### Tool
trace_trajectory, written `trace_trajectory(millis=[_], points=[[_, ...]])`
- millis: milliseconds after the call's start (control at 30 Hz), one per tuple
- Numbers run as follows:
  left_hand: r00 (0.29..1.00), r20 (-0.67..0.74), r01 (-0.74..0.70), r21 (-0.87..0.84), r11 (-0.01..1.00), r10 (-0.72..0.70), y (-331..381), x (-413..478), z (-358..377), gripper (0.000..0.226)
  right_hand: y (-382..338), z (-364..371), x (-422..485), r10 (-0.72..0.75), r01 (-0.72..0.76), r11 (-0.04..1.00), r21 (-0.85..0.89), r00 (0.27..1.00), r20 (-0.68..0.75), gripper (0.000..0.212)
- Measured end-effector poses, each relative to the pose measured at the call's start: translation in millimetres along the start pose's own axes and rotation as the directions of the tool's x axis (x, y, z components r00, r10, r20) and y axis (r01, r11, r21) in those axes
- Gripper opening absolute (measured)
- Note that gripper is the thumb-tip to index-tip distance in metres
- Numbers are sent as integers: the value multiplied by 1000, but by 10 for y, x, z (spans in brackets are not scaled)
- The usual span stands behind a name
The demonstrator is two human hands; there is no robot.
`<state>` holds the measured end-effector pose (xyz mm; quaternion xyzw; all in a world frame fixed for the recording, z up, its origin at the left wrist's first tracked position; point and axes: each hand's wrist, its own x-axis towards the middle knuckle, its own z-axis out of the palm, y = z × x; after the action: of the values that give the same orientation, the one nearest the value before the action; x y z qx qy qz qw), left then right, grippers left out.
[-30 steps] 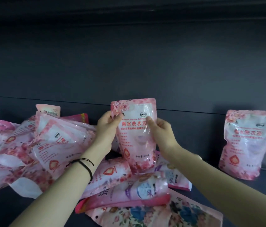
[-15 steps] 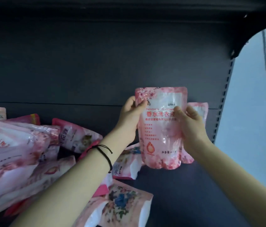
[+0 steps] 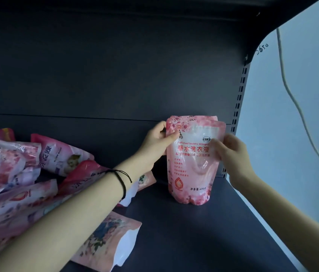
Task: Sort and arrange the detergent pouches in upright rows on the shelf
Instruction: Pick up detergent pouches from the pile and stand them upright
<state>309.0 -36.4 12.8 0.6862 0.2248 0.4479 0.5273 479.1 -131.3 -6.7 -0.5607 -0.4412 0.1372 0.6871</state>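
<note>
A pink detergent pouch [image 3: 192,169] stands upright on the dark shelf [image 3: 184,236] near its right end. My left hand [image 3: 155,143] pinches its upper left corner. My right hand [image 3: 228,151] grips its upper right edge. Directly behind it a second pink pouch [image 3: 191,118] stands upright against the back panel, only its top edge showing. A heap of pink pouches [image 3: 15,173] lies on the shelf's left side.
A floral pouch [image 3: 103,242] lies flat near the shelf's front under my left forearm. The slotted upright [image 3: 238,108] marks the shelf's right end, with a pale wall and a hanging cord [image 3: 292,99] beyond. Bare shelf surface lies in front of the standing pouch.
Both hands carried the pouch from the heap to the right and lowered it; its base now rests on the shelf in front of the standing pouch.
</note>
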Motion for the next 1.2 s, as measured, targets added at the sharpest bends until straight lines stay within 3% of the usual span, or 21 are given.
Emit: trace_trajectory(millis=[100,133,300,367,400,467,533,600,667,767,900,1033,1133,1200], points=[[999,-9,-40,133,990,41,23,-4,-91,15,-145,-1,85,-126,124,988,-93,992,-7,4],[999,-24,-42,157,987,46,19,-1,-103,16,-202,5,106,-152,151,981,-118,988,-4,12],[1000,12,-26,172,985,24,53,-7,-136,10,-387,-16,205,-193,218,888,-404,976,103,15],[997,78,-27,246,969,8,102,-22,-236,12,-451,-15,180,-228,257,801,-542,966,120,18],[994,106,-50,353,934,13,129,-37,-324,17,-502,-16,149,-280,305,700,-646,949,145,22],[982,177,-165,609,776,70,193,-110,-579,21,-642,9,76,-380,418,391,-820,885,270,28],[951,294,-302,801,517,100,263,-240,-892,17,-798,109,-29,-393,547,122,-828,793,466,29],[915,399,-401,889,220,55,315,-407,-1188,18,-925,301,-181,-296,646,-25,-763,724,623,30],[883,469,-469,883,12,10,320,-562,-1443,24,-973,566,-356,-209,707,-111,-699,671,712,32],[843,537,-535,833,-142,-30,282,-772,-1777,28,-965,1009,-627,-138,776,-85,-625,612,779,30],[842,539,-531,820,-214,-23,236,-1027,-2208,36,-845,1480,-919,-68,823,-84,-561,557,828,30],[858,512,-514,852,-99,-39,213,-1290,-2604,35,-787,1812,-1154,-39,857,64,-511,514,857,32],[898,433,-434,901,11,-81,167,-1484,-2867,40,-767,2076,-1268,34,838,238,-491,498,866,36],[920,378,-373,926,66,-107,113,-1605,-2987,47,-746,2236,-1278,63,832,283,-477,480,875,40]])
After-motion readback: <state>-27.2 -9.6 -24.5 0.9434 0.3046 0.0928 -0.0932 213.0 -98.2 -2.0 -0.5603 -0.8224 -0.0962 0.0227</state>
